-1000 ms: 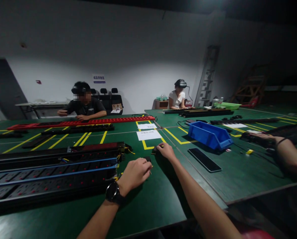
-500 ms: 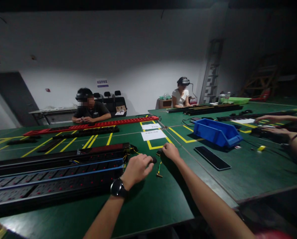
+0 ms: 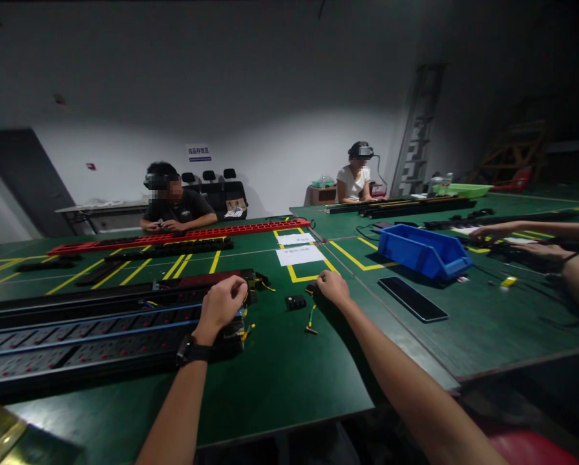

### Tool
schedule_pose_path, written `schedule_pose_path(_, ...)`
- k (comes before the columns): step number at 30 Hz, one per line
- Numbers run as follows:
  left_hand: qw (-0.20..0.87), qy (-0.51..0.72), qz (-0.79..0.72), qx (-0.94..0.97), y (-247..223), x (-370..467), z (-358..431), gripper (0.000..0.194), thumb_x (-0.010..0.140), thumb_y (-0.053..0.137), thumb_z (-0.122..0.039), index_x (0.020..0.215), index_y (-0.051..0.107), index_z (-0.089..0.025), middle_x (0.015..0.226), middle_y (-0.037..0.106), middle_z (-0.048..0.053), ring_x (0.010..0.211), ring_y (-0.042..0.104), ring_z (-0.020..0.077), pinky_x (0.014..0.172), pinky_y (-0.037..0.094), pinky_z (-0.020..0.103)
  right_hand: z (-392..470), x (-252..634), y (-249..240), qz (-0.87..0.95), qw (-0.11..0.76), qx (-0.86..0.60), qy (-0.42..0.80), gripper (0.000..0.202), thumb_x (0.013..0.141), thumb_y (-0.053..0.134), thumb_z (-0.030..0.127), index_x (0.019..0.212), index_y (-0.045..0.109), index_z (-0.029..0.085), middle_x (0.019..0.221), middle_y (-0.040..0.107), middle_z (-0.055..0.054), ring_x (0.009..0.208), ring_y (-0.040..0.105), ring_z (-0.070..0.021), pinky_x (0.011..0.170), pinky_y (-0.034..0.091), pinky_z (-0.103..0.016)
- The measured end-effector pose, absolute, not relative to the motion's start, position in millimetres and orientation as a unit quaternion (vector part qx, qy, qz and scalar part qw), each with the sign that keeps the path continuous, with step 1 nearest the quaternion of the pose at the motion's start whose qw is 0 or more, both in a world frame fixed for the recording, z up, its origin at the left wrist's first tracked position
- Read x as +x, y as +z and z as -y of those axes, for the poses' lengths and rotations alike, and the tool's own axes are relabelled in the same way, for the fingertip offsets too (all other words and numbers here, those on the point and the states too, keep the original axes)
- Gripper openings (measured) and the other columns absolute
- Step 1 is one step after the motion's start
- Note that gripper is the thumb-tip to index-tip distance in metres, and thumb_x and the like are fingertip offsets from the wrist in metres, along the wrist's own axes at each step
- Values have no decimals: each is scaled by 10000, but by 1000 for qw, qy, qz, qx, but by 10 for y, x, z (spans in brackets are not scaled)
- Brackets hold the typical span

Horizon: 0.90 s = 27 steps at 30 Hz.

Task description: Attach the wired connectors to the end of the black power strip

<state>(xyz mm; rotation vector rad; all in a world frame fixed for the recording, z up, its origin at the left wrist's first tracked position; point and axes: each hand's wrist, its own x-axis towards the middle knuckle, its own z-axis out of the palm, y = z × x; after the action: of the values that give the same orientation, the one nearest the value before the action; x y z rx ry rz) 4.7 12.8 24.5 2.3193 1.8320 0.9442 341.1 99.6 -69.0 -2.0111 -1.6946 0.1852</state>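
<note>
Left hand (image 3: 222, 306) curls over the black strips (image 3: 134, 343), right hand (image 3: 333, 287) at a small dark piece (image 3: 311, 288); whether either grips, I cannot tell.

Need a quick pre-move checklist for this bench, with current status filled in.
1. Left grip free of parts: cannot tell; fingers curled over the right end of the socket strips.
2. Right grip firm on the small dark part: cannot tell; fingers partly hide it.
3. Black block on the table, apart from both grips: ok.
4. Yellow wire tails tucked in at the strip ends: not ok; they stick out.
5. Smartphone apart from the right forearm: ok; it lies to the right, in front of the blue bin.
6. Co-worker's hands apart from both grips: ok; they are beyond the bin, far right.
</note>
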Motion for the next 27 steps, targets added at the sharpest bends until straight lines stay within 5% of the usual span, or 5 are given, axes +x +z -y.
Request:
schedule_pose_path(13,12,187,-649,737,212,36,-79,289,1001,466,-439,1048,708,-288,936,771,21,882,720,211,685,423,264,-946,3380,-696,582,322,-742,88,321,954,502,262,1144,742,164,1169,724,-146,1030,647,-251,809,428,-313)
schedule_pose_path(27,4,154,-656,739,125,10,-128,345,1010,419,-468,1023,708,-280,944,783,65,896,738,263,735,472,300,-918,3340,-699,597,291,-741,96,313,959,505,303,1142,733,191,1130,736,-131,1005,665,-253,796,446,-319)
